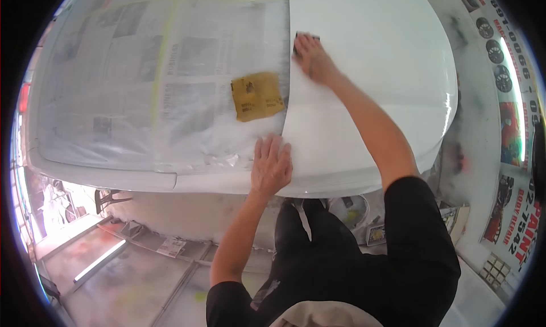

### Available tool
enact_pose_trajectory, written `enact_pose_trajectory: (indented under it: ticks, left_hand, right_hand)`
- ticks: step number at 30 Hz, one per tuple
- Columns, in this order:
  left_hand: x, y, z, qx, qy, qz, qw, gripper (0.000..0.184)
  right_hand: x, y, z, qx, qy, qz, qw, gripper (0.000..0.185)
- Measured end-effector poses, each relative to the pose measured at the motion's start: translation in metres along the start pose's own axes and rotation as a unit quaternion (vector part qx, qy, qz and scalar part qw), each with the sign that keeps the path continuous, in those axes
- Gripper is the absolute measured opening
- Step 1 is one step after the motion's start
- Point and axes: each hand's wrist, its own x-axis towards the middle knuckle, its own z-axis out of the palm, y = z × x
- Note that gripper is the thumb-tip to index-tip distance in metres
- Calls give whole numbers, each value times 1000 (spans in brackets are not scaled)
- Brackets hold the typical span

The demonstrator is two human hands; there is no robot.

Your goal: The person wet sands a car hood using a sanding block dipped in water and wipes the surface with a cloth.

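Observation:
My right hand (pixel 316 60) presses down on a small dark pad (pixel 296 44), which rests on the smooth white car panel (pixel 375 76). Most of the pad is hidden under my fingers, and the hand is slightly blurred. My left hand (pixel 272 166) holds nothing; its fingers lie flat and stretched out at the near edge, across the border of the masked area. Above that hand, a creased brown sheet of sandpaper (pixel 257 96) with dark print lies on the newspaper and plastic masking (pixel 199 59).
Yellow tape (pixel 163 59) runs across the masking. Below the car's edge, a round bucket (pixel 348 210) stands beside my legs. A printed banner (pixel 515 230) hangs at the right. Light panels in a frame (pixel 182 276) and a bright tube (pixel 100 261) are at lower left.

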Motion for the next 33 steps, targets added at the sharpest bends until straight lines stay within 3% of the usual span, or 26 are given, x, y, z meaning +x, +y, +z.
enact_pose_trajectory:
  ticks: [1,3,7,11,14,19,22,23,25,27,29,30,33]
  left_hand:
    - [3,-6,3,3,5,-1,1000,38]
    - [-4,-4,3,-14,0,-4,1000,39]
    - [-3,-8,3,-34,-11,-12,999,40]
    - [-1,-12,-4,-36,-20,-15,999,37]
    - [-6,-9,-1,-44,-16,-20,999,36]
    - [-6,-16,-7,-71,-25,-13,997,36]
    - [-4,-14,-7,-81,-26,-22,996,36]
    - [-5,-14,-7,-82,-27,-21,996,36]
    - [-5,-13,-5,-84,-21,-18,996,37]
    - [-5,-14,-9,-83,-21,-12,996,37]
    - [-8,-14,-8,-83,-29,-14,996,38]
    - [-6,-15,-6,-83,-27,-18,996,38]
    - [-7,-16,-6,-96,-26,-18,995,37]
  right_hand:
    - [49,24,22,125,-3,84,989,41]
    - [40,9,23,87,37,88,992,41]
    - [-86,-68,-41,157,-53,30,986,50]
    - [-32,-15,-2,189,-40,-20,981,51]
    - [51,23,40,83,-32,53,995,47]
    - [-60,-71,-21,140,-65,91,984,54]
    - [-76,-62,-32,163,-134,30,977,58]
    - [-55,-40,-21,185,-115,34,975,55]
    - [0,6,10,103,-74,25,992,51]
    - [26,-2,20,60,-99,115,987,54]
    - [-4,-54,-15,138,-124,169,968,57]
    - [-43,-74,-10,142,-58,128,980,60]
    - [-72,-86,-42,155,-152,119,969,58]
